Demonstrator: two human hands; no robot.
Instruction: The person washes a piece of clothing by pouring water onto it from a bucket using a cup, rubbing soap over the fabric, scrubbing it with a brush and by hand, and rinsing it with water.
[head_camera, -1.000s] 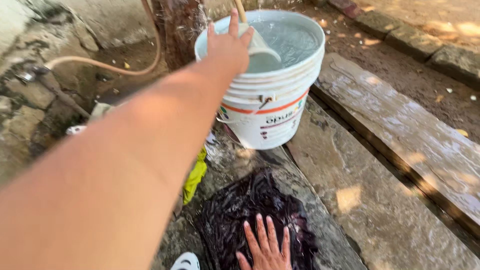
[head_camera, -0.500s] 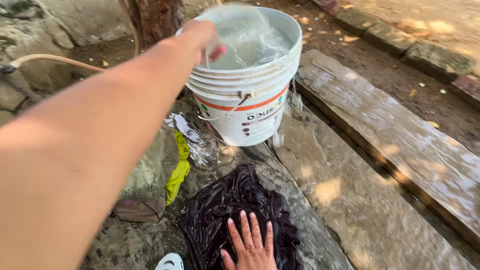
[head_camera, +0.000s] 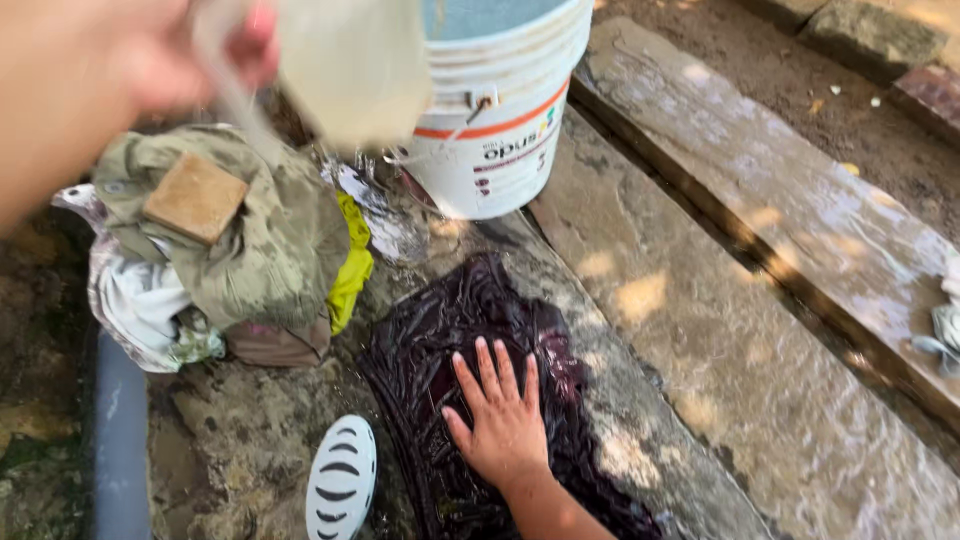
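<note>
The right hand (head_camera: 505, 420), low in the centre of the frame, lies flat with fingers spread, pressed on the wet dark purple cloth (head_camera: 470, 350) spread over the stone slab (head_camera: 700, 380). The left hand (head_camera: 150, 50), blurred at upper left, grips a pale plastic mug (head_camera: 350, 65) by its handle beside the white bucket (head_camera: 500, 130). Heaped clothes (head_camera: 240, 250) carry a tan soap bar (head_camera: 195, 198)

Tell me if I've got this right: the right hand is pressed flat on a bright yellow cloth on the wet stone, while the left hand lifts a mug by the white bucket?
Not quite. In the head view the cloth under the right hand is dark purple, nearly black, not bright yellow. The rest stands: it lies on the wet stone, and the left hand lifts a mug by the white bucket.
</note>
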